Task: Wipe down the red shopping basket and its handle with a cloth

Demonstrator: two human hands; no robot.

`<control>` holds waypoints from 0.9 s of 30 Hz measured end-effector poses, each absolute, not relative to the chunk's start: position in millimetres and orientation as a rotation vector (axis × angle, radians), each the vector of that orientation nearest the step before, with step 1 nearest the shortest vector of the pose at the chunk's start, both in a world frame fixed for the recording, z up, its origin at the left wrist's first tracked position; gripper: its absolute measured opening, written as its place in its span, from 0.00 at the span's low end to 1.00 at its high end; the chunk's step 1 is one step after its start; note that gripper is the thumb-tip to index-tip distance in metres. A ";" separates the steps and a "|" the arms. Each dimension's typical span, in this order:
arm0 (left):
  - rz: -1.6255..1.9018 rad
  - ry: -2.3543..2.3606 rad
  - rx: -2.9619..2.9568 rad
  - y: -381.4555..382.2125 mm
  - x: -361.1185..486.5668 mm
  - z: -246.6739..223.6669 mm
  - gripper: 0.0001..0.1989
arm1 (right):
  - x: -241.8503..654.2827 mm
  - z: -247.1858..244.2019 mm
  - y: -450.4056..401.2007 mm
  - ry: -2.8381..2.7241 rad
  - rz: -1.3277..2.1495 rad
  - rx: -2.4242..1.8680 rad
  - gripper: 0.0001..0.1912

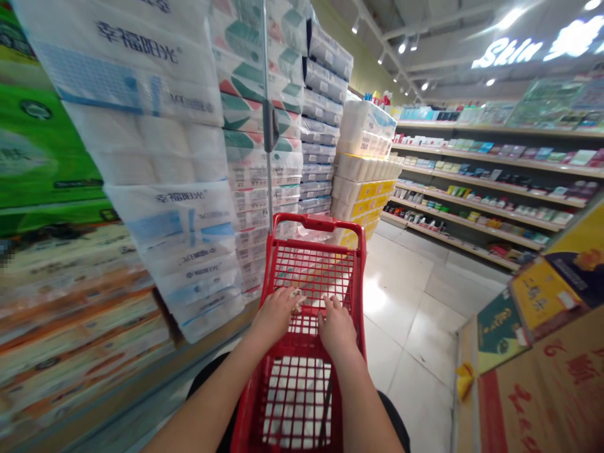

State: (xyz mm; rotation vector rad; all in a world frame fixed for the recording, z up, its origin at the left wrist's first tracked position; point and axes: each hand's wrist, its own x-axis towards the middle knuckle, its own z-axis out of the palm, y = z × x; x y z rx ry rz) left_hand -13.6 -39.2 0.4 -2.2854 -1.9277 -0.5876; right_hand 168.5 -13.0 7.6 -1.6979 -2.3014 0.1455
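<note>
One small beige packet (296, 301) pinched in the left hand (274, 316), fingers clenched around it, its printing too small and blurred to read. Packet just above the mesh of a red shopping cart (315, 222), close to the middle of the view, with the cart running from 6 o'clock toward the centre. Right hand (336, 327) just beside the left, fingers spread across the red mesh, with no telling whether closed around a wire or merely lying on it. Both forearms reaching in from the bottom edge, dark clothing (204, 380) showing on either side of the cart. At 10 o'clock, tall stacks of wrapped toilet-paper packs (165, 145) with blue Chinese lettering, a thin metal pole (267, 107) upright in front of them, behind the cart's far rim. At 1 o'clock, yellow-banded paper rolls (363, 195) piled beyond the cart. At 2 o'clock, long shelves of small boxed goods (476, 170) under a glowing sign (538, 47). At 4 o'clock, printed cardboard cartons (542, 384) beside pale floor tiles (415, 352).
</note>
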 end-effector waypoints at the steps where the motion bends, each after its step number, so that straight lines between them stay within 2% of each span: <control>1: -0.572 -1.912 -2.282 -36.5 -13.4 1.9 0.28 | 167.2 6.7 -11.4 -2.293 0.127 -1.718 0.24; 12: -0.341 -1.916 -2.369 -37.6 25.8 1.6 0.23 | 167.6 1.9 3.9 -2.202 0.054 -1.897 0.23; 18: -0.487 -2.099 -2.043 -39.8 25.4 -0.5 0.23 | 171.9 6.7 -1.7 -2.157 0.037 -1.891 0.23; 24: -0.579 -1.825 -2.326 -47.3 33.9 -11.3 0.25 | 174.1 7.9 2.2 -2.175 0.087 -1.885 0.23; 27: -0.598 -1.955 -2.234 -47.1 32.4 -12.8 0.27 | 174.6 7.1 3.6 -2.176 0.070 -1.858 0.22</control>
